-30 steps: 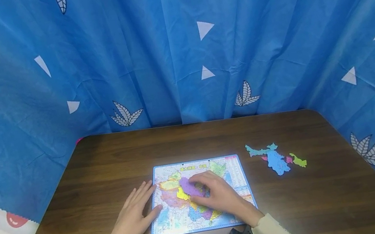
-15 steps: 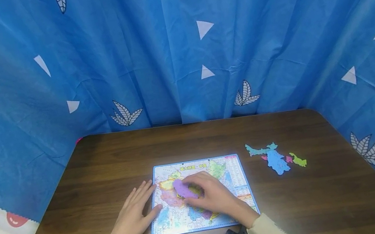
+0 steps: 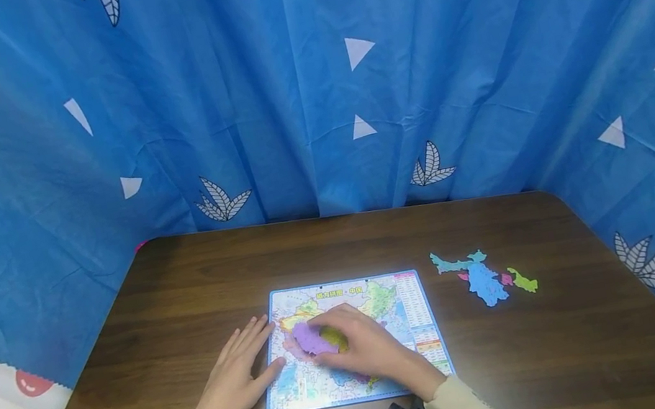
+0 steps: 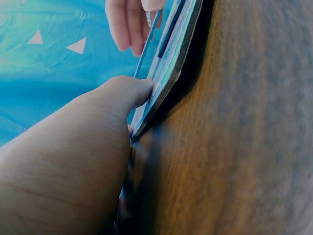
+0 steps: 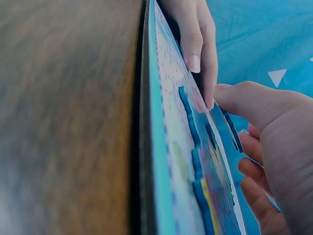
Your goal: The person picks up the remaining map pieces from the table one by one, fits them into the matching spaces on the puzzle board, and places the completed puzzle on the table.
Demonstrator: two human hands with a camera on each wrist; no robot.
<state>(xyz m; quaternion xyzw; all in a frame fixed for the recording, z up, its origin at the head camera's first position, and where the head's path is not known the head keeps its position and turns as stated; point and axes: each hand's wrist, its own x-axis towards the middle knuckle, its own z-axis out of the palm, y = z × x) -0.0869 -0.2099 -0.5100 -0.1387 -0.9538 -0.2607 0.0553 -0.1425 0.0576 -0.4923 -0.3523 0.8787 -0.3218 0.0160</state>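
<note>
A map puzzle board [image 3: 309, 396] with a blue rim lies on the table, several coloured pieces set in its left and lower parts. My right hand [image 3: 365, 344] pinches a purple puzzle piece [image 3: 312, 339] between thumb and fingers over the board's left-centre. In the right wrist view the held piece [image 5: 232, 129] shows edge-on, raised off the board and tilted. My left hand [image 3: 236, 376] lies with straight, spread fingers at the board's left edge. Its thumb [image 4: 139, 88] rests on the board's edge in the left wrist view. An olive-yellow area [image 3: 334, 338] shows in shadow beneath my right hand.
Loose puzzle pieces lie right of the board: a teal one [image 3: 452, 263], a large blue one [image 3: 486, 284], small pink ones and a lime-green one [image 3: 524, 281]. A blue curtain [image 3: 307, 91] hangs behind the dark wooden table [image 3: 202, 278].
My right hand has moved left across the board with the purple piece, which has turned and now overlaps the pink region. My left hand stays in place.
</note>
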